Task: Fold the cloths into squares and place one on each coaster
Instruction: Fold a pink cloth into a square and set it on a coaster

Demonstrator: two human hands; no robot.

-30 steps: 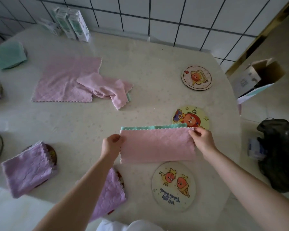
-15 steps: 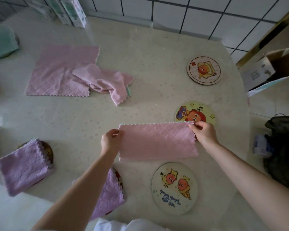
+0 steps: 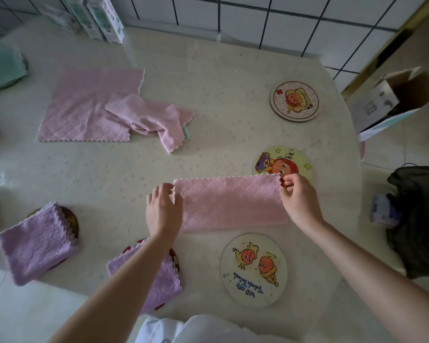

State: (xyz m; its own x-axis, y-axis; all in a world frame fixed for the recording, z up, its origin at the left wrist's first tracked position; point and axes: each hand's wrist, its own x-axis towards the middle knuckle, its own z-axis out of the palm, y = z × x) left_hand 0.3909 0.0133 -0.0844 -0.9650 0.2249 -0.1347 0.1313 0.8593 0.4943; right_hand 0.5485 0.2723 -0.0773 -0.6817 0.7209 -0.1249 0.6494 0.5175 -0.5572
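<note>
A pink cloth [image 3: 230, 203], folded in half into a long strip, lies flat on the table. My left hand [image 3: 162, 210] holds its left edge with the thumb on top. My right hand [image 3: 299, 196] pinches its top right corner. Three round coasters are bare: one at the back right [image 3: 294, 101], a yellow one [image 3: 282, 160] just behind the strip, and one [image 3: 253, 269] in front of it. Folded purple cloths [image 3: 35, 241] [image 3: 156, 280] cover two coasters at the near left. A flat pink cloth [image 3: 84, 107] and a crumpled one [image 3: 154, 120] lie further back.
A folded green cloth [image 3: 3, 65] sits at the far left. Cartons [image 3: 104, 18] stand by the tiled wall. Off the table's right edge are an open cardboard box [image 3: 394, 100] and a black bag [image 3: 416, 219] on the floor.
The cloth's upper layer was drawn back over the green edge seen one second ago, so both edges line up. The strip now lies flat and both hands stay at its ends.
</note>
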